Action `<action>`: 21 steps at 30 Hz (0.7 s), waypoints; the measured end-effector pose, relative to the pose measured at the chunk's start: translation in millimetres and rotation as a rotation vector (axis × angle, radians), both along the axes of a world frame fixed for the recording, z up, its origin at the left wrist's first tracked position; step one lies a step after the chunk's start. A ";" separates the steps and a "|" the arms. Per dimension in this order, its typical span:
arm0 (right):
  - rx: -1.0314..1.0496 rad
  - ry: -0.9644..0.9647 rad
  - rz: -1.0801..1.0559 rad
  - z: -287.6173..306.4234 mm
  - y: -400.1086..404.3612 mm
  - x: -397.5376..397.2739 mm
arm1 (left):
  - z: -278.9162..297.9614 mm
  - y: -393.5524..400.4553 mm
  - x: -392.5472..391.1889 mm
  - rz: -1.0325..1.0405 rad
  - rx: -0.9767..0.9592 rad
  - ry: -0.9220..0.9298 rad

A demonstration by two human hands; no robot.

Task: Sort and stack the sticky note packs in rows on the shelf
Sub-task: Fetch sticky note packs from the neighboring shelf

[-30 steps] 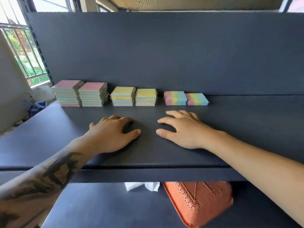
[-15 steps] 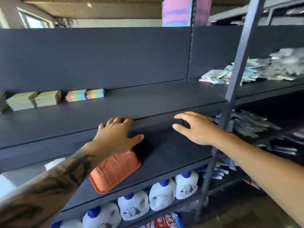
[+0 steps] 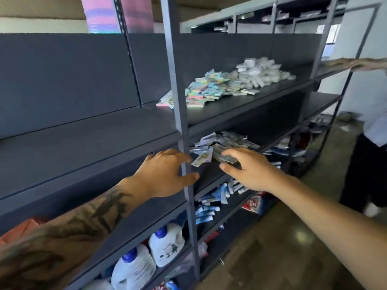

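A loose heap of pastel sticky note packs (image 3: 206,91) lies on the dark shelf (image 3: 104,135) to the right of a grey upright post (image 3: 178,101), with white packs (image 3: 259,72) piled further right. My left hand (image 3: 165,171) hovers in front of the post, fingers spread and holding nothing. My right hand (image 3: 249,169) is held out just right of the post, fingers relaxed and empty, below the shelf that carries the heap. The sorted stacks are out of view.
The shelf below holds scattered small packets (image 3: 222,143). Tubes (image 3: 211,201) and white detergent bottles (image 3: 165,243) fill lower shelves. An orange basket (image 3: 18,229) shows at the left edge. Another person (image 3: 370,164) stands at the right on the concrete floor.
My view has swung right, away from the sorted stacks toward the unsorted heap. Both hands left the shelf board and moved right, level with the upright post.
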State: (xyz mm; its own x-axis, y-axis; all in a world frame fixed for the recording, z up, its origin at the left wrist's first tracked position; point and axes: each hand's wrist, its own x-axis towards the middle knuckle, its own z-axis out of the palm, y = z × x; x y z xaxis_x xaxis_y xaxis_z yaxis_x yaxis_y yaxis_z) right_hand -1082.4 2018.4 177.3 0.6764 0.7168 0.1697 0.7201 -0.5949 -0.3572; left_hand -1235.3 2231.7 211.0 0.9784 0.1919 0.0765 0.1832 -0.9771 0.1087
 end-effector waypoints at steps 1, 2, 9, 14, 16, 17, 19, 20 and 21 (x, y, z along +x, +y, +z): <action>-0.003 0.005 -0.014 -0.4 -7.3 13.2 | -1.6 -5.5 20.4 -0.022 -0.005 -0.003; -0.002 0.006 -0.026 -0.5 -13.7 28.1 | -2.2 -10.2 40.8 -0.040 -0.007 -0.010; -0.040 -0.031 -0.068 18.8 -17.5 158.8 | 8.4 -11.3 188.0 -0.099 -0.063 -0.137; -0.059 -0.076 -0.010 40.9 15.8 238.0 | 18.8 8.0 262.3 -0.022 -0.076 -0.156; -0.049 -0.090 0.027 42.7 28.5 262.0 | 21.1 18.1 283.6 0.027 -0.078 -0.171; -0.042 -0.093 0.045 43.1 35.8 273.3 | 21.9 23.0 292.9 0.055 -0.077 -0.175; -0.031 -0.094 0.092 43.5 51.4 293.4 | 22.1 30.8 307.8 0.111 -0.075 -0.177; -0.027 -0.096 0.118 43.7 59.6 303.0 | 21.5 34.0 313.9 0.133 -0.076 -0.177; -0.018 -0.099 0.144 44.2 68.3 312.5 | 20.7 37.0 319.1 0.153 -0.080 -0.175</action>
State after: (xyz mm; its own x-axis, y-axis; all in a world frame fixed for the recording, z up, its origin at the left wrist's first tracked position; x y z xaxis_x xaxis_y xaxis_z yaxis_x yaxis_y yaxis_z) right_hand -769.9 2086.7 221.4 0.5472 0.8085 0.2165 0.8294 -0.4889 -0.2704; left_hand -916.2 2268.6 231.8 0.9107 0.3489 0.2211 0.2996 -0.9265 0.2278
